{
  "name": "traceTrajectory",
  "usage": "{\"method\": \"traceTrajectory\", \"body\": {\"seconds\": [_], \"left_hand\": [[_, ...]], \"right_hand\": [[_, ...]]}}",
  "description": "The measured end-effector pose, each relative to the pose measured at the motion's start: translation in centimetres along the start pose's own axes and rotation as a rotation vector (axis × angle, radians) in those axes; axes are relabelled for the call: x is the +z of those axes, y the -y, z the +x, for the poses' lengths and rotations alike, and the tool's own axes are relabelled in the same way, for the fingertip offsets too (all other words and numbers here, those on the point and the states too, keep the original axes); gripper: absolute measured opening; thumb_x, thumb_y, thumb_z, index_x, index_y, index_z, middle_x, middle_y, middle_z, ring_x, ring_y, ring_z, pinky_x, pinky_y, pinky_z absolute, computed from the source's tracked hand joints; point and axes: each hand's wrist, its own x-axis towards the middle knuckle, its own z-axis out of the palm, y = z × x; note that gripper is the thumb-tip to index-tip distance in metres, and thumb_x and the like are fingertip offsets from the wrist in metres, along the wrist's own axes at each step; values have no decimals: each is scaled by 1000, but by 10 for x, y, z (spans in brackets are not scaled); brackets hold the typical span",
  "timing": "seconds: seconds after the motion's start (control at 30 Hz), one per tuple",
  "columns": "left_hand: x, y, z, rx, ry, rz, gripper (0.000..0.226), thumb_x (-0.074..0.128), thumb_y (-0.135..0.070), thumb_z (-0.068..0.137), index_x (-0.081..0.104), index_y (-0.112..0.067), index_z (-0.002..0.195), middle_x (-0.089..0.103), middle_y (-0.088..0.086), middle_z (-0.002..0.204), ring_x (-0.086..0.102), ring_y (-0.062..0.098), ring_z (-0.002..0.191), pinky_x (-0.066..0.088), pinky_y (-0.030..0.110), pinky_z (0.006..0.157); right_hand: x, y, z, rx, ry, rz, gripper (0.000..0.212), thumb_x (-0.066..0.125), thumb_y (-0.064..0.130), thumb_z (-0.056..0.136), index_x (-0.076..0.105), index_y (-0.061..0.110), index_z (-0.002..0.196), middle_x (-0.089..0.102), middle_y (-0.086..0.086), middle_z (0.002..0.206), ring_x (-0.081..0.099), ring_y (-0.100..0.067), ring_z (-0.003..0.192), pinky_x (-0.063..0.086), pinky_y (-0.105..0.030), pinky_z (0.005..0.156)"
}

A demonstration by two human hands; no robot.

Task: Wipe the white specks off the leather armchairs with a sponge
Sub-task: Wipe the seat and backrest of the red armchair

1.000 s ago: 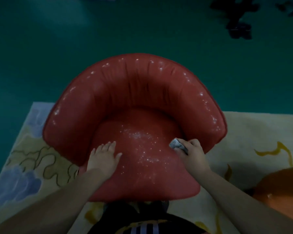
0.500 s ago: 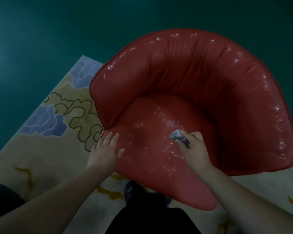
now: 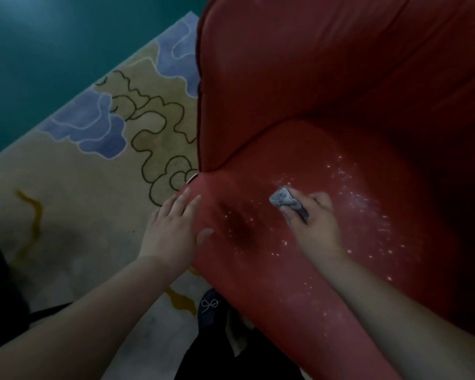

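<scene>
The armchair [image 3: 327, 91] is red leather, its seat dotted with white specks [image 3: 362, 204]. The sponge [image 3: 284, 200] is grey. The rug [image 3: 80, 187] is beige with blue clouds, dark squiggly outlines and mustard streaks; the floor [image 3: 52, 45] is teal.

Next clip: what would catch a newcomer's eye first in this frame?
The big red leather armchair fills the right side, its seat scattered with white specks. At the middle of the seat the right hand grips a small grey sponge, while the left hand rests flat on the seat's left edge. To the left lies a beige rug with blue cloud shapes.
</scene>
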Motion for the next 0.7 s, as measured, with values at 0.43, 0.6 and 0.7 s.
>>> {"method": "traceTrajectory", "body": {"seconds": [0.43,0.6,0.7], "left_hand": [[68,37,43,-114,-46,-267,107,69,-64,68,13,-29,152,3,-5,161,7,22,146,11,36,118],[81,38,37,-89,-24,-332,118,76,-58,64,4,-30,153,-5,-7,161,-3,15,146,-2,26,114],[85,40,36,-119,-28,-395,121,81,-51,62,5,-27,153,-6,-8,160,-4,12,146,-2,25,113]], "right_hand": [[124,-13,69,-356,108,-357,49,64,20,87,55,31,133,47,-6,105,48,-27,96,45,-37,83],[98,-37,34,-625,318,-388,48,50,15,83,62,28,127,53,-8,92,52,-28,80,50,-44,67],[109,-30,66,-499,143,-375,49,66,4,83,63,26,127,50,-10,95,50,-30,84,48,-43,74]]}}
